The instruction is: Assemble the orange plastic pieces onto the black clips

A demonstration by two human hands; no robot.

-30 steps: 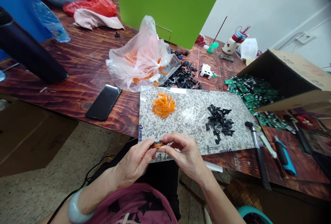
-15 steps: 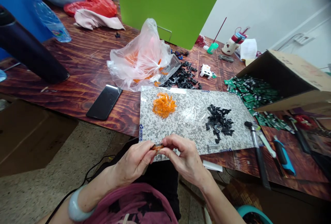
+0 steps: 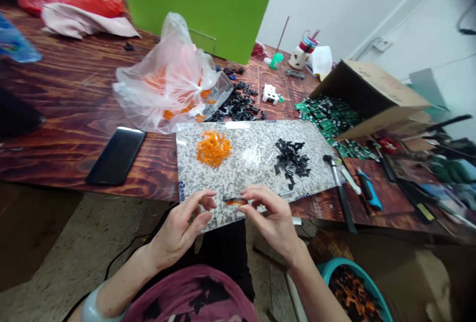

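Note:
Between the thumb and fingers of my right hand (image 3: 269,213) is a small black-and-orange plastic piece (image 3: 235,201), held over the front edge of a speckled stone-look board (image 3: 238,178). To its left, my left hand (image 3: 188,220) is apart from the piece, thumb and fingers spread with nothing between them. On the board lie a pile of clear orange plastic parts (image 3: 213,148), a scatter of thin clear or silvery pieces (image 3: 253,156), and a heap of black plastic parts (image 3: 292,158).
A black phone (image 3: 116,156) lies left of the board. Behind it sit a plastic bag (image 3: 171,84) of orange parts and more black parts (image 3: 241,101). Rightward are a hammer (image 3: 340,193), a blue-handled cutter (image 3: 370,190) and a cardboard box (image 3: 383,89) spilling green circuit boards (image 3: 327,114). A teal bucket (image 3: 325,270) stands below.
My left hand has let go of the black-and-orange piece and opened away to the left. The piece stays in my right hand. The view has turned to the right, showing the bucket more fully.

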